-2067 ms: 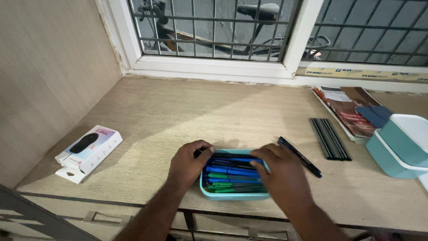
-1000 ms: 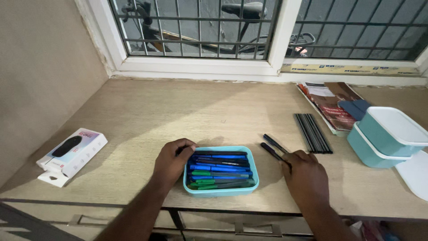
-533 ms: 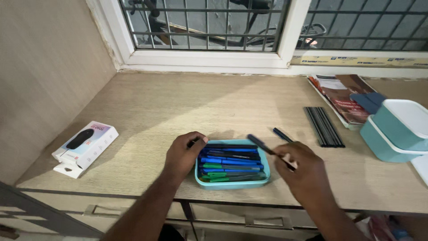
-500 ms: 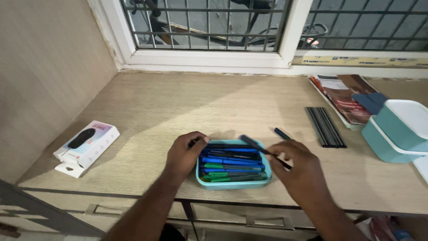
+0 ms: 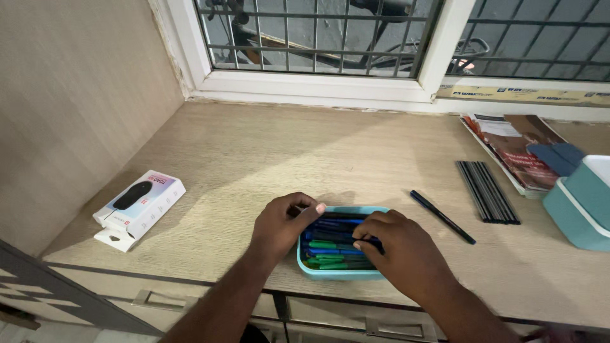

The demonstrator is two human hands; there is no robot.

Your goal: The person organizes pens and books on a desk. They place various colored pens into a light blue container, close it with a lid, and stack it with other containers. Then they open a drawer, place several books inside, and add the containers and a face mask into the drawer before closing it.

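A shallow turquoise tray (image 5: 337, 274) sits near the desk's front edge, filled with several blue, green and dark pens (image 5: 330, 244) lying side by side. My left hand (image 5: 283, 225) grips the tray's left rim, thumb along the far edge. My right hand (image 5: 397, 251) reaches over the tray's right half, its fingertips pressing a dark pen down among the others. It hides that side of the tray. One more dark pen (image 5: 443, 217) lies loose on the desk just right of the tray.
A bundle of black sticks (image 5: 488, 200) lies further right, beside a magazine (image 5: 515, 149) and a teal lidded box (image 5: 581, 209). A white box picturing a computer mouse (image 5: 140, 206) lies at the left. A barred window (image 5: 318, 38) runs along the back.
My right hand picked up one of two dark pens from the desk, carried it left and lowered it into the tray. My left hand stayed on the tray's rim.
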